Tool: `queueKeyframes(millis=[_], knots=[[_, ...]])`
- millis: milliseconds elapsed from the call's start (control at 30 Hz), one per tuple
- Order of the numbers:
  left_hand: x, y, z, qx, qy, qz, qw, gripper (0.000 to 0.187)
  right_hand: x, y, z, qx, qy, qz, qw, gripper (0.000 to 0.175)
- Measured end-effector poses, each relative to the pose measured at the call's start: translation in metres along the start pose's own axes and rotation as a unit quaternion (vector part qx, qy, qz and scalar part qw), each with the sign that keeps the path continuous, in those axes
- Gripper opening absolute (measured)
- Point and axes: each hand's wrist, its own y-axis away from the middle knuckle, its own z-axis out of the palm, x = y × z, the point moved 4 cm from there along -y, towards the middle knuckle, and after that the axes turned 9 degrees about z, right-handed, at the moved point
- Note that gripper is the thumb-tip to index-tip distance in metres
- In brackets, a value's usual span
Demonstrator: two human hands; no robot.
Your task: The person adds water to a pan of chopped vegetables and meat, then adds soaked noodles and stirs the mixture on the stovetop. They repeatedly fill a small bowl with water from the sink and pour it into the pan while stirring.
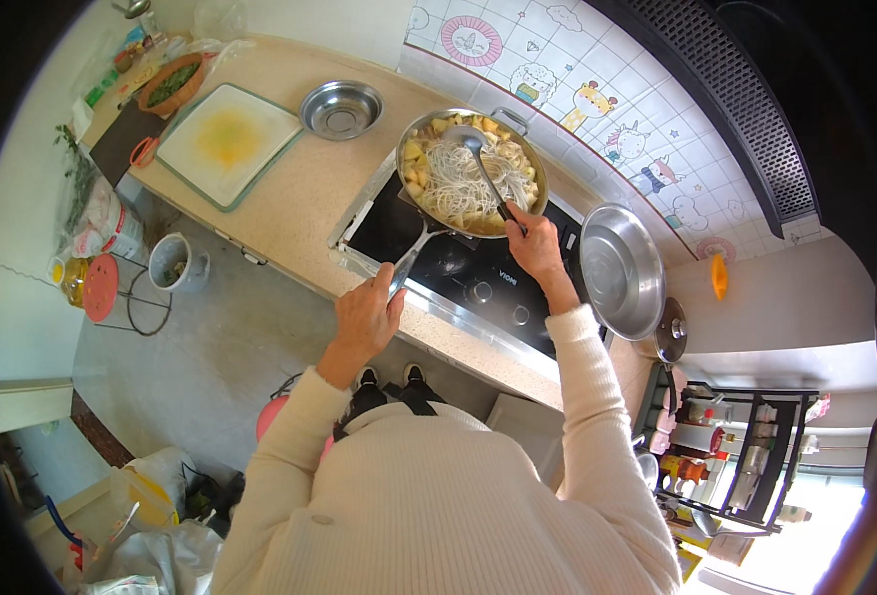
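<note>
A wide metal pan [435, 216] on the gas stove [453, 271] holds pale noodles [468, 182] over chunks that look like potato [414, 160], in brown liquid. My left hand [367, 309] is closed around the pan's long handle [411, 260]. With my right hand [535, 242] I grip the dark handle of a metal ladle [468, 136]; its bowl rests on the noodles towards the far side of the pan. How deep the bowl sits cannot be told.
An empty steel bowl [341, 110] stands left of the pan, beside a stained cutting board [219, 145] and orange-handled scissors [144, 152]. A large steel basin [620, 271] leans at the stove's right, near a glass lid [670, 331]. The range hood [736, 104] overhangs the upper right.
</note>
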Motion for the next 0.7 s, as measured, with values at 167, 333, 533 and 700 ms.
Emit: queueKeyframes(millis=[167, 333, 533, 700], knots=[[0.000, 0.000, -0.001, -0.006, 0.007, 0.002, 1.000, 0.035, -0.006, 0.025, -0.027, -0.009, -0.055, 0.024, 0.998, 0.036], [-0.001, -0.001, 0.002, -0.001, 0.001, 0.002, 1.000, 0.034, -0.003, 0.066, -0.051, -0.108, -0.173, 0.122, 0.971, 0.037], [0.001, -0.003, 0.002, -0.004, 0.004, 0.010, 1.000, 0.032, -0.010, 0.063, -0.018, -0.026, -0.002, -0.014, 1.000, 0.035], [0.003, -0.003, -0.004, -0.012, -0.003, 0.010, 1.000, 0.032, -0.014, 0.067, -0.042, -0.036, -0.011, 0.033, 0.999, 0.034]])
